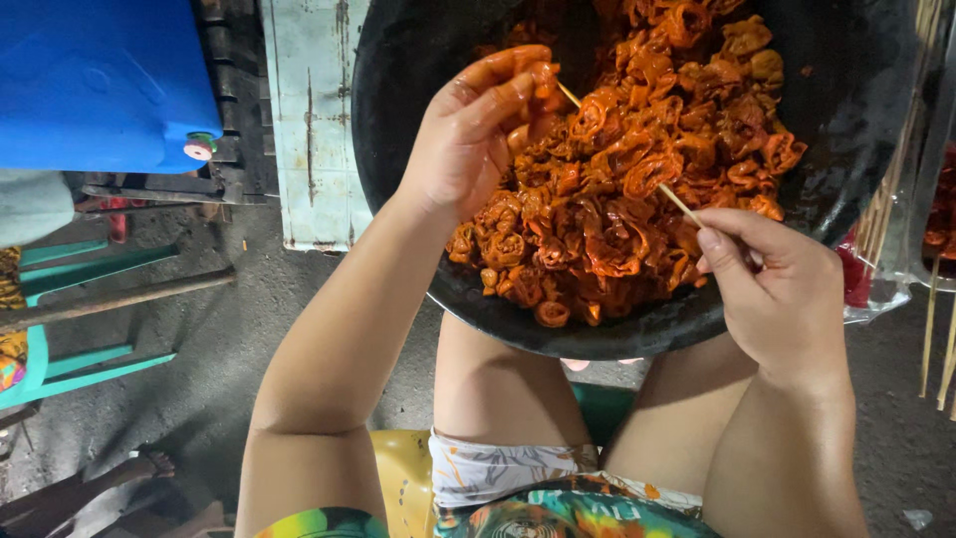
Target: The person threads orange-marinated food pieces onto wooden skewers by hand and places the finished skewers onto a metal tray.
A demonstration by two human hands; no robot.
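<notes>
- Left grip (498, 120): the left hand is closed, its sauce-stained fingertips (528, 85) pinching an orange piece of meat (546, 82) at the upper end of a thin bamboo skewer (622, 149), over the left part of the heap.
- Skewer axis: it slants from upper left at the left hand down to lower right, crossing above the heap of orange marinated meat (617, 189); part of its middle is hidden among the pieces.
- Heap and basin: the meat fills a black round basin (418, 60) resting across the person's knees.
- Right grip (767, 284): the right hand is closed, thumb and forefinger pinching the skewer's lower end at the basin's right rim.
- Nearer hand: the left holds the piece; the right only steadies the stick.
- Far right: spare skewers (891, 189) lie beside the basin.
</notes>
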